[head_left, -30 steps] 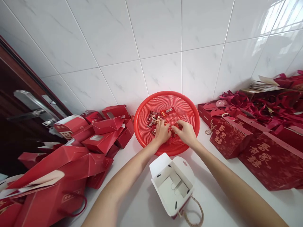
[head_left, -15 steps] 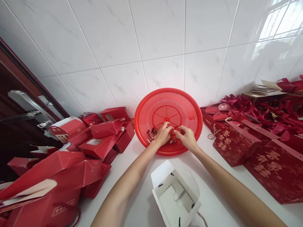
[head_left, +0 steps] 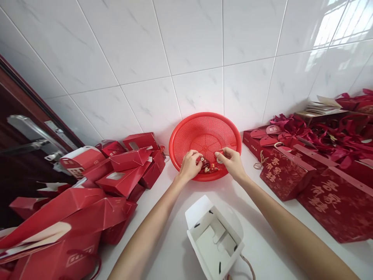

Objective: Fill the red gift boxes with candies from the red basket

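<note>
Red-wrapped pieces (head_left: 206,166) in round red plastic basket (head_left: 210,126): seemingly accessible between newly parted left hand (head_left: 190,165), curled, grip unclear, and right hand (head_left: 232,161), pinching red-and-white item (head_left: 219,160).

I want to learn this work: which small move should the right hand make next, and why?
Perhaps the right hand should lift towards the open, white-lined cardboard box: that hand seems to pinch something small above the round red plastic basket, and the box stands nearby, its white inside showing.

Home-like room, exact kind unclear: dark door (head_left: 17,171) with metal lever handle (head_left: 37,133), marbled wall tiles (head_left: 198,91), plastic colander (head_left: 205,115), red gift boxes (head_left: 125,177) heaped on white surface (head_left: 166,249)
</note>
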`<action>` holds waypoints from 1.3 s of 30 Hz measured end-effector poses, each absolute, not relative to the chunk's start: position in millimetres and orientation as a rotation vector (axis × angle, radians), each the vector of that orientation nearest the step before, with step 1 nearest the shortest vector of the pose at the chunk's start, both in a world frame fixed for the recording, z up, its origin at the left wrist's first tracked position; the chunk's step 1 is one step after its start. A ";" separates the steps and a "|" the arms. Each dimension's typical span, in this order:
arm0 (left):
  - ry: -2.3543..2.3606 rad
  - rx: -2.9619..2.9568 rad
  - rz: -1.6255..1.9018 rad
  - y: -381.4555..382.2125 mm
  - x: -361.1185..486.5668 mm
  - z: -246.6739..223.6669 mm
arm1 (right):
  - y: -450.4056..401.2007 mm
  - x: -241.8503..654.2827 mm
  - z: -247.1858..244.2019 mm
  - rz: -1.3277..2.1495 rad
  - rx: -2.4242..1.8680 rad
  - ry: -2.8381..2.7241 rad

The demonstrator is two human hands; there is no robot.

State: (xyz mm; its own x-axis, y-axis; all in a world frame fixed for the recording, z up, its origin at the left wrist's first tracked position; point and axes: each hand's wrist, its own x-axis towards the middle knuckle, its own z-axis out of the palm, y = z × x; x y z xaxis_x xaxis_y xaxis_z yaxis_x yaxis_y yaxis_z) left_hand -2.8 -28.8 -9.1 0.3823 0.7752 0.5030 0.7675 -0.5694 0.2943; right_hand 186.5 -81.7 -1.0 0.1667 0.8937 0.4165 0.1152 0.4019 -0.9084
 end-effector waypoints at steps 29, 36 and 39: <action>1.670 2.573 0.933 -35.6 16.6 -53.9 | -78.7 203.3 0.8 1.083 -1.006 -1.065; 1.606 2.610 0.992 -10.5 12.2 -58.6 | -60.1 199.5 -30.4 1.127 -1.011 -1.104; 1.587 2.608 0.995 -5.2 11.3 -58.3 | -57.5 196.4 -42.3 1.214 -0.982 -1.149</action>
